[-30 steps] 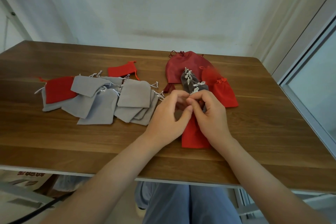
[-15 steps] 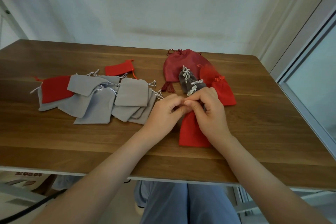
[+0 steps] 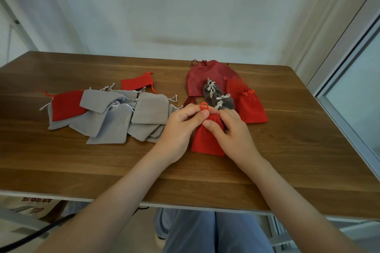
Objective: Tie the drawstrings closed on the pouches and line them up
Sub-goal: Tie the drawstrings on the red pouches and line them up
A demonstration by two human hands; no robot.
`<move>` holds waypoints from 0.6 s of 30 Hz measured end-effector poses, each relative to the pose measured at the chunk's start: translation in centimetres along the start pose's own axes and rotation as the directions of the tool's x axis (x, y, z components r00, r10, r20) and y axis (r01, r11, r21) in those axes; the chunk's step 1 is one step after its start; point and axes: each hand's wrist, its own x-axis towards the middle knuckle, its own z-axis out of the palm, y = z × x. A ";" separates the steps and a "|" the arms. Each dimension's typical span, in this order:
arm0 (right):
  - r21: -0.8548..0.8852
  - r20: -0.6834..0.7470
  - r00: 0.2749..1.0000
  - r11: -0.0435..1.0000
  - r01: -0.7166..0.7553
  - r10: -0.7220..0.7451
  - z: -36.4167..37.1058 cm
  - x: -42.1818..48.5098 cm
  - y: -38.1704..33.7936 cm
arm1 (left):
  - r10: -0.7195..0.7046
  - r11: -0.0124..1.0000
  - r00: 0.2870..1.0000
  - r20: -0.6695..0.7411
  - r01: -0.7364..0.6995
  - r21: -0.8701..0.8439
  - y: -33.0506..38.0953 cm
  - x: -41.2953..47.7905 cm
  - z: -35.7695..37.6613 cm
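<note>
A small red pouch [image 3: 202,139] lies on the wooden table [image 3: 287,150] near the middle, its gathered neck pointing away from me. My left hand [image 3: 181,127] pinches its red drawstring loop [image 3: 204,106] above the neck. My right hand [image 3: 228,129] grips the bunched neck, thumb across the cloth. Behind them lie tied pouches: a red one [image 3: 249,107], dark grey ones [image 3: 216,97] with white cords, a sheer red one [image 3: 234,85] and a large maroon one [image 3: 203,78].
A loose heap of flat grey pouches [image 3: 115,115] lies at the left, with a red pouch [image 3: 66,104] on its left end and another red pouch [image 3: 136,83] behind it. The table's front edge is close to my lap. A window frame [image 3: 349,96] runs along the right.
My hands have drawn slightly apart at the pouch's neck. A red cord loop now stands up above my left fingers, and more of the gathered neck shows.
</note>
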 end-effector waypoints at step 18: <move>0.170 -0.028 1.000 0.985 0.018 -0.014 -1.2 -0.5 -0.6 | -0.083 0.961 0.996 0.034 0.071 0.267 -0.5 0.2 -0.5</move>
